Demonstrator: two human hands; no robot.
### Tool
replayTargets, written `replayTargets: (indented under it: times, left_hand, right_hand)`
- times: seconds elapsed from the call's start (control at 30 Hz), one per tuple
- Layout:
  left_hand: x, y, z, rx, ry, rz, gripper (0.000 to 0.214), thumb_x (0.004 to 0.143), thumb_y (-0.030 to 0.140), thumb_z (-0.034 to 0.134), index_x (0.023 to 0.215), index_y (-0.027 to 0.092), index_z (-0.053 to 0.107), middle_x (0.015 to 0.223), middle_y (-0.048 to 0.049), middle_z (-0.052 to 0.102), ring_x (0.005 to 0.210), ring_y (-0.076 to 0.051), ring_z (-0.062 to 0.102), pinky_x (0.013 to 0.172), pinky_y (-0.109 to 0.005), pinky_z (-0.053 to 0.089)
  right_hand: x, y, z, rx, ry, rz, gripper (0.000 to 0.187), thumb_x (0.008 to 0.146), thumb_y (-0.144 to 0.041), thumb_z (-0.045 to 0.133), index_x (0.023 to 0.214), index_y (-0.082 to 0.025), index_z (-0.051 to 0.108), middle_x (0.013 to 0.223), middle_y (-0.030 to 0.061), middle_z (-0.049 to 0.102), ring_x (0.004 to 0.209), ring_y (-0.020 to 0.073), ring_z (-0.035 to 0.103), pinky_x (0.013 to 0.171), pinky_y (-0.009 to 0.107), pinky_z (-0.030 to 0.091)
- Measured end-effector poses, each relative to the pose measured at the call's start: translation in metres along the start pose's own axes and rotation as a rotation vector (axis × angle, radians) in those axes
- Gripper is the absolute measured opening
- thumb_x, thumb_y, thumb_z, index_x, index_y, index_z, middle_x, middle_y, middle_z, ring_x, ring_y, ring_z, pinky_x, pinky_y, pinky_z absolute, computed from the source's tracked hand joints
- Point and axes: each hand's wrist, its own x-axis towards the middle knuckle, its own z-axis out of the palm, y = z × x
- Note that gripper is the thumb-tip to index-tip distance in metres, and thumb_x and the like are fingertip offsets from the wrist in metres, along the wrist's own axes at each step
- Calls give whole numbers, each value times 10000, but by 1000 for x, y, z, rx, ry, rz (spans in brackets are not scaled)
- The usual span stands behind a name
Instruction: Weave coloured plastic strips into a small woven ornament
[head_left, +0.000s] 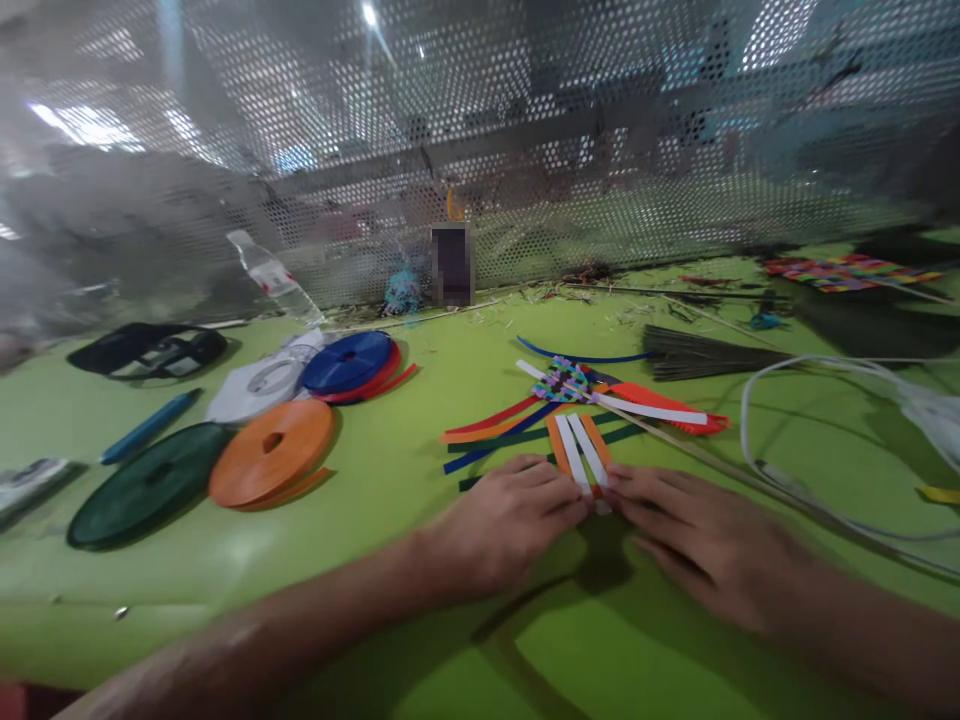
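Short orange and white strips (576, 450) lie side by side, their near ends pinched between my two hands. My left hand (510, 525) grips the left side of these strips with its fingers closed. From the other side, my right hand (701, 540) presses thumb and fingertips onto them; the exact hold is partly hidden. Just beyond sits a small woven piece (561, 380) in purple, teal and black, with a thin stick (675, 440) running off to the right. Loose green strips (510, 442), plus red, orange and blue ones, spread out left of it.
Rolls of orange ribbon (300, 445), green ribbon (127, 500) and blue ribbon (349, 360) lie left, near a blue pen-like object (150, 428). A clear bottle (274, 278) leans against the perforated screen (570, 150). Right are a red cutter (637, 398), dark thin sticks (697, 353) and a white cable (745, 420).
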Motion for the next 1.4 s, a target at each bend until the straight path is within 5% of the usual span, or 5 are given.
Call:
replayTargets:
  times: [0.23,0.53,0.97,1.2,1.4]
  left_hand:
    - [3,0,0,9,24,-23,362,926,60,493,1241,117,661,1097,-87,725,982,-230,671,893,-403,592]
    - [5,6,0,35,37,-15,272,924,73,492,1089,88,707,1015,-107,719,931,-232,668,870,-411,595]
    - [-1,2,6,-5,21,-42,412,845,82,560,1246,101,653,1143,-116,717,1019,-259,650,895,-424,575]
    - [1,0,9,13,-21,-58,286,961,178,561,1217,108,666,1079,-106,695,977,-245,647,859,-399,565]
    - [1,1,6,2,-25,-92,349,960,166,531,1281,137,664,1072,-84,704,997,-253,653,868,-404,561]
  right_hand:
    - [-1,2,-6,295,-134,178,322,1010,-181,522,1260,-193,725,1288,131,717,1218,221,685,1017,411,597]
    - [8,-2,-15,224,49,160,456,986,-122,508,1422,-234,581,1286,89,711,1180,206,681,981,373,595]
    - [21,-66,-7,234,-22,130,287,924,-67,453,919,-213,700,853,63,699,803,218,657,772,351,573]
    - [27,3,-53,337,74,312,100,986,-294,587,958,-304,683,955,-5,756,878,178,726,780,245,557]
    - [45,60,-69,500,-53,686,436,813,-680,719,914,-256,709,850,18,722,723,196,662,645,281,514]
